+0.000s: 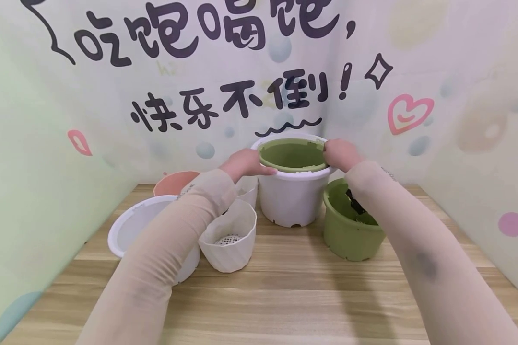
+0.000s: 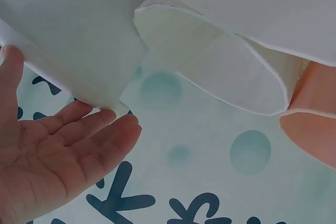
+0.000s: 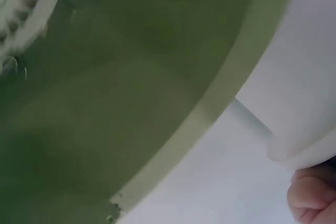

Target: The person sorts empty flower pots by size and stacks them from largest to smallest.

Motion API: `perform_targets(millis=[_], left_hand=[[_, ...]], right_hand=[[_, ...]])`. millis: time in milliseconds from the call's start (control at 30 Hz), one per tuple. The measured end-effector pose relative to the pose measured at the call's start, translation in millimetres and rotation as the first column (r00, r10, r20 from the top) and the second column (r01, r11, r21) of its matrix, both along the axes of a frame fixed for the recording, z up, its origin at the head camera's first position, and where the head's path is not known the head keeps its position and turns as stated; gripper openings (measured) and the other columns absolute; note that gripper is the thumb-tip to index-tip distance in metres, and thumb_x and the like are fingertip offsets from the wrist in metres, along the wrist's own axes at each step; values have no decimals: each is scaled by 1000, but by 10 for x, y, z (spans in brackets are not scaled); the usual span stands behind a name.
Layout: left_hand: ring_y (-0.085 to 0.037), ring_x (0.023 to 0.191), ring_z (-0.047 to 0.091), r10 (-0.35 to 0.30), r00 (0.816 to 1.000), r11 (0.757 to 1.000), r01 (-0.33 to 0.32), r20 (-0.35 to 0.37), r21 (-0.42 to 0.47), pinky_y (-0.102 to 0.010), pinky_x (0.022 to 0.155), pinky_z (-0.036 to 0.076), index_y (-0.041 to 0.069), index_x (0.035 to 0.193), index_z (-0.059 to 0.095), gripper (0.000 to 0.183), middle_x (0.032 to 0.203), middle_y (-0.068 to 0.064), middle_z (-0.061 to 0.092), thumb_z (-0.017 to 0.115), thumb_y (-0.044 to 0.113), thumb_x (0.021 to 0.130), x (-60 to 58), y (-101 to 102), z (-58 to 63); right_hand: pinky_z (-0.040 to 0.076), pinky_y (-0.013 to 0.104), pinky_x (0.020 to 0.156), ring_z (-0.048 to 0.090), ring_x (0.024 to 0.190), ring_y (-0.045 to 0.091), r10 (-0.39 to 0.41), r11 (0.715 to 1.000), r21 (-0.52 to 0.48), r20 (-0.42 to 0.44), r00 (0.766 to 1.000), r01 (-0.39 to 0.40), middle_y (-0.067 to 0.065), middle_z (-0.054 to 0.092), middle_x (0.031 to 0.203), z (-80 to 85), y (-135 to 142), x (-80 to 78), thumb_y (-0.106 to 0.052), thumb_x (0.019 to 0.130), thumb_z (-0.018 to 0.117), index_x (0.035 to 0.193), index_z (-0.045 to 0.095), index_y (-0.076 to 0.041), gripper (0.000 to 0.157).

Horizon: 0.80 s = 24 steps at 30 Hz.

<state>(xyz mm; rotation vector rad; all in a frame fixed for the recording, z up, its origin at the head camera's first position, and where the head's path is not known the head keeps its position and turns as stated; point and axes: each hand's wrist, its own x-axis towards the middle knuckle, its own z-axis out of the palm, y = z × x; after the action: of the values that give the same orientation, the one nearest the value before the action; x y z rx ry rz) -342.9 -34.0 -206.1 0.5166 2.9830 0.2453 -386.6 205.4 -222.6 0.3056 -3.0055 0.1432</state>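
Observation:
A green plastic flower pot (image 1: 291, 155) sits nested inside a large white flower pot (image 1: 291, 199), its rim close to the white one. At the left of the two rims is my left hand (image 1: 247, 163), thumb stretched along the front. In the left wrist view the fingers of that left hand (image 2: 79, 150) are nearly straight, tips touching the white rim. My right hand (image 1: 342, 153) holds the rims on the opposite side with curled fingers. Curled fingers (image 3: 312, 198) show beside the white rim in the right wrist view; whether they grip one rim or both, I cannot tell.
Another green pot (image 1: 354, 239) stands under my right forearm, something black inside it. To the left are a faceted white pot (image 1: 230, 254) with a grated bottom, another white pot behind it, a wide white pot (image 1: 131, 220) and an orange pot (image 1: 172, 182). A printed cloth wall (image 1: 224, 143) backs the wooden table (image 1: 276, 306).

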Motion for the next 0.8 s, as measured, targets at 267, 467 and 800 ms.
perform_targets(millis=[267,467,800], left_hand=[[-21,98,47,-5,1000,1000,5,8,8,-32,86,35,5,104,54,56,107,-11,52,51,51,73,5,-17,18],[-21,94,48,-15,1000,1000,15,13,-15,-32,84,36,4,99,55,54,102,-11,54,50,52,74,-5,-9,15],[-20,94,47,-25,1000,1000,25,18,1,-31,85,35,4,101,54,54,101,-10,54,50,51,74,-28,-4,8]], right_hand=[[40,33,48,47,62,23,-10,998,65,-10,1000,10,10,53,70,-4,-70,39,-8,74,43,70,53,-4,11],[40,37,65,50,81,26,37,991,117,206,978,-62,15,54,88,101,-101,66,-46,80,39,89,54,-3,47],[42,35,65,39,97,23,68,998,-23,525,849,-66,9,42,107,300,-58,190,-69,65,43,112,44,-7,77]])
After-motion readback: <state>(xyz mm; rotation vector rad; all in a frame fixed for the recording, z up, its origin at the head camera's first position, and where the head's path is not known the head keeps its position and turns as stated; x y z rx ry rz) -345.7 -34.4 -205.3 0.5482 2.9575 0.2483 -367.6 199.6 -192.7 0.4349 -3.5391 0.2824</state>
